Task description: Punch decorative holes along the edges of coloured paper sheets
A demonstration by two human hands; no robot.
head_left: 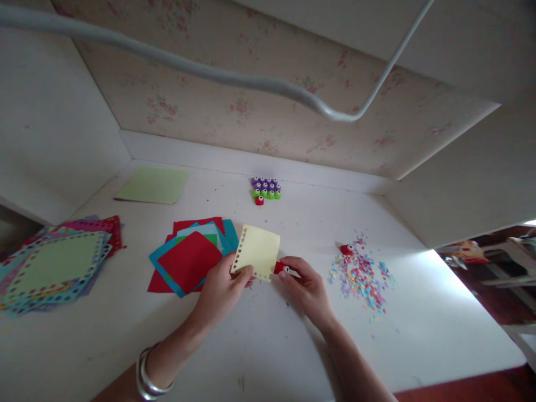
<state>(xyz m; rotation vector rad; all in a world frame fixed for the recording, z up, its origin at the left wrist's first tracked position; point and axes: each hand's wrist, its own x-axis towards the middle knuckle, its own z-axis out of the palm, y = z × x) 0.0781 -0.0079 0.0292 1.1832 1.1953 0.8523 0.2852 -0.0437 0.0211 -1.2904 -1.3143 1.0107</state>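
My left hand [230, 282] grips a pale yellow paper square [260, 251] by its lower left part, thumb on top. Small shapes are punched out along the paper's left edge, and a few more show along its bottom edge. In my right hand [305, 285] is a red craft punch [282, 268], pinched between thumb and fingers. The punch sits at the lower right edge of the paper; whether its slot is around the edge I cannot tell. Just left of the paper lies a pile of red, blue and green paper squares [190, 259].
Punched sheets [58, 262] lie stacked at the left, with pale green paper [153, 184] behind. Purple and green punches [267, 187] stand in rows near the wall, one red punch [259, 200] before them. Another red punch [347, 249] lies by colourful confetti [364, 279] at the right.
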